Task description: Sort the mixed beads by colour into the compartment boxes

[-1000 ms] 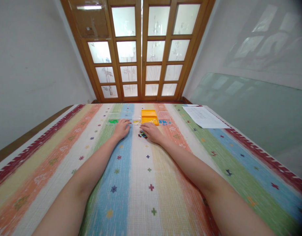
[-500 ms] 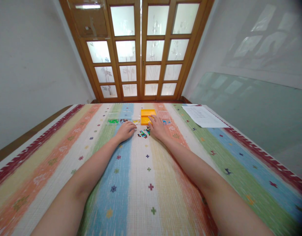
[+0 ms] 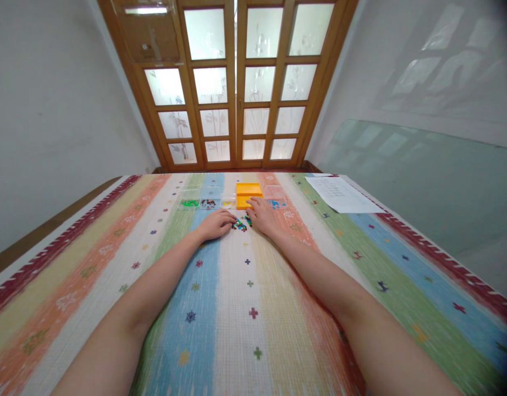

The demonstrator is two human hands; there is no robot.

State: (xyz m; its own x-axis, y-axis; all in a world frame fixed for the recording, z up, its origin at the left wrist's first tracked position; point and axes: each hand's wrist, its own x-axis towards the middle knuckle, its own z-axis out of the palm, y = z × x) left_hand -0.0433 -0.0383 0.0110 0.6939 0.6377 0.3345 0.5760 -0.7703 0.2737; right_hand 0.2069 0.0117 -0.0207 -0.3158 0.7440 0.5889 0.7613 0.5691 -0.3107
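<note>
A small pile of mixed green, blue and dark red pieces (image 3: 240, 224), too small to name, lies on the striped tablecloth between my hands. My left hand (image 3: 219, 224) is at the pile's left edge, fingers bent and close together; whatever is in them is hidden. My right hand (image 3: 262, 216) is on the other side, in front of an orange open box (image 3: 249, 190), its fingers somewhat apart and partly covering the box's front. Clear lidded boxes stand in the same row: one with green pieces (image 3: 190, 203), one with brown pieces (image 3: 208, 203), one with yellow pieces (image 3: 227, 204) and one with blue pieces (image 3: 275, 204).
A printed white sheet (image 3: 342, 195) lies at the back right of the table. The striped cloth (image 3: 237, 308) covers the tabletop. Wooden glazed doors (image 3: 237, 104) stand beyond the far edge, and a glass panel (image 3: 422, 187) leans along the right wall.
My left hand has moved right, from in front of the clear boxes to the pile's edge. My right hand has drawn slightly toward me, showing more of the blue pieces.
</note>
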